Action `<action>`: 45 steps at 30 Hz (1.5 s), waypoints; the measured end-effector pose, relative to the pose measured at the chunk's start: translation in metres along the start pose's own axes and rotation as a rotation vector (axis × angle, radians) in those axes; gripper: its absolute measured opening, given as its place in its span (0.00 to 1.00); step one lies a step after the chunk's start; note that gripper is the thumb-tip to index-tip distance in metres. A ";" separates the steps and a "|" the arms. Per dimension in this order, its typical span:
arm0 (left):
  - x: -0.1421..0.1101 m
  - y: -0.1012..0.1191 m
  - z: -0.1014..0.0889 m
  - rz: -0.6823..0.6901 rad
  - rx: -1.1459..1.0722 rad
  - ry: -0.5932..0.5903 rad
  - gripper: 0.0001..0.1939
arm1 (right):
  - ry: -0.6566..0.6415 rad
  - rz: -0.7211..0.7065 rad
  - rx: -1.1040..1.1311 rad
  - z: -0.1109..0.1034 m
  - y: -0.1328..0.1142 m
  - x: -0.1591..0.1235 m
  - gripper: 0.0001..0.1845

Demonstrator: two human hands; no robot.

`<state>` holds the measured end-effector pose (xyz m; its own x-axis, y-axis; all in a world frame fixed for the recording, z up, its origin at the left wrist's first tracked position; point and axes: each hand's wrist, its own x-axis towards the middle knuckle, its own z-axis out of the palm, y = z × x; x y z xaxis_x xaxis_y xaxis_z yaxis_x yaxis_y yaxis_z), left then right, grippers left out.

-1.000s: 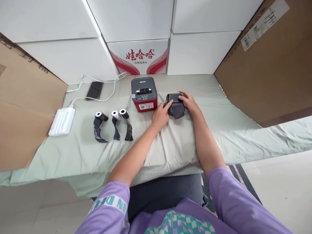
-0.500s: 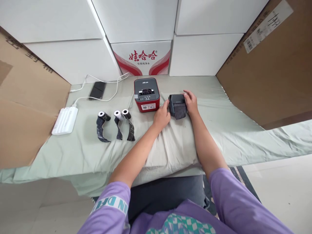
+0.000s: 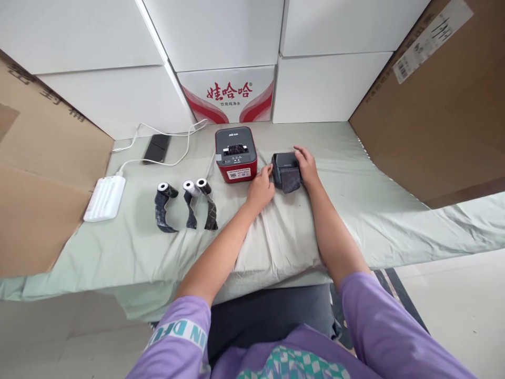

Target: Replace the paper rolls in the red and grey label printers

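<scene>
A small black portable printer [image 3: 286, 160] sits on the cloth, a dark paper strip [image 3: 291, 180] hanging from its front. My left hand [image 3: 261, 187] presses its fingertips to the printer's left side. On the other side, my right hand [image 3: 308, 167] wraps its fingers around the right edge. Just left of my left hand stands a larger red and black receipt printer [image 3: 236, 153], dark paper showing in its top slot. Farther left lie three paper rolls, one [image 3: 168, 189], another [image 3: 190, 187] and a third [image 3: 203, 185], each with a dark strip unrolled toward me.
A white power bank [image 3: 104, 198] with a white cable [image 3: 158, 160] and a black phone [image 3: 157, 148] lie at the left. White boxes [image 3: 315, 87] form the back wall. Cardboard boxes stand at the left [image 3: 43, 173] and right [image 3: 434, 121]. Pale green cloth [image 3: 366, 210] covers the surface.
The view has shifted very slightly. Both hands stay at the sides of the small black printer, and nothing else has visibly moved.
</scene>
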<state>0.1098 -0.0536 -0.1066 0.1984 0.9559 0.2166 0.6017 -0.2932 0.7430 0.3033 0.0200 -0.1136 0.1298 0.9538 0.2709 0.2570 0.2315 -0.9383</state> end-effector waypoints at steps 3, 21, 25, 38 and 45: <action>-0.001 -0.001 0.001 0.003 0.004 0.010 0.33 | -0.022 0.001 -0.004 0.000 0.001 0.001 0.37; 0.001 -0.006 0.004 0.003 -0.034 0.030 0.31 | -0.027 0.016 0.010 0.002 0.002 0.002 0.41; 0.000 -0.005 0.003 0.005 -0.037 0.032 0.32 | -0.035 -0.005 -0.015 0.002 0.005 0.004 0.40; -0.001 -0.002 0.000 0.013 -0.047 0.014 0.33 | -0.041 -0.002 -0.012 0.002 0.010 0.005 0.43; -0.002 -0.005 0.002 0.040 -0.024 0.023 0.33 | -0.046 -0.018 -0.021 0.002 0.013 0.007 0.44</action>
<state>0.1080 -0.0540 -0.1119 0.2040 0.9436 0.2607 0.5746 -0.3310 0.7485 0.3056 0.0302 -0.1240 0.0811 0.9575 0.2767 0.2785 0.2448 -0.9287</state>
